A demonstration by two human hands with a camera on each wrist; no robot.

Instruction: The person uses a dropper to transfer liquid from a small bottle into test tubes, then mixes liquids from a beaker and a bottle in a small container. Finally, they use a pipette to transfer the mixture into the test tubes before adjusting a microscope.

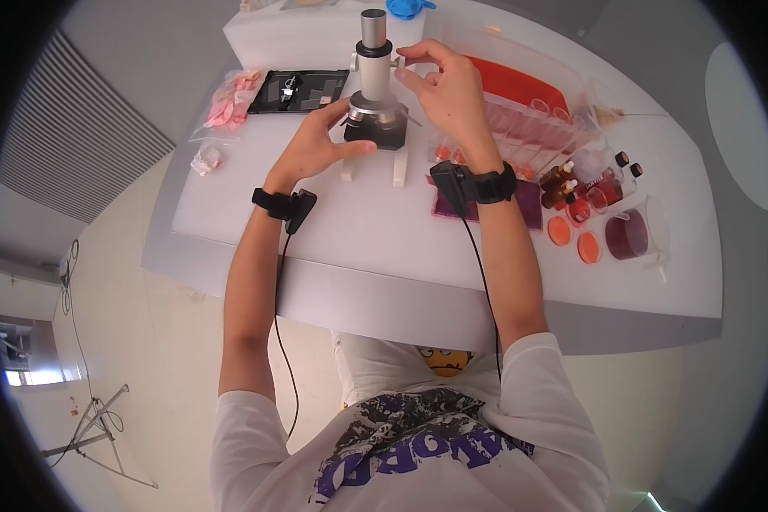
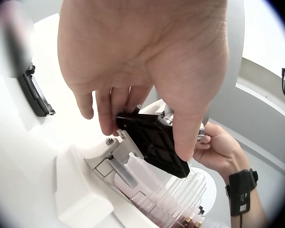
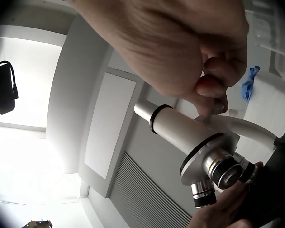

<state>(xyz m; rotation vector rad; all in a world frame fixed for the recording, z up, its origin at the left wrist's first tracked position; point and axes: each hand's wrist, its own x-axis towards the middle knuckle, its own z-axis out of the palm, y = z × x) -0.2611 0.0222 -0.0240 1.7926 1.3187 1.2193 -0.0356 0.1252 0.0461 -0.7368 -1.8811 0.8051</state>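
A white microscope (image 1: 375,78) with a silver eyepiece tube stands upright on the table in the head view. My left hand (image 1: 316,147) holds its black stage (image 1: 377,133) at the left and front; the left wrist view shows thumb and fingers on either side of that stage (image 2: 154,142). At the upper right of the body, my right hand (image 1: 454,96) pinches the side focus knob (image 3: 220,105), partly covered by fingertips in the right wrist view. Several objective lenses (image 3: 223,170) hang below the white tube (image 3: 180,130).
Right of the microscope are a clear rack of tubes (image 1: 533,136), a red tray (image 1: 516,81), dropper bottles (image 1: 558,175), orange dishes (image 1: 589,247), a beaker (image 1: 627,235) and a purple mat (image 1: 520,213). A black case (image 1: 299,92) and pink items (image 1: 230,101) lie left.
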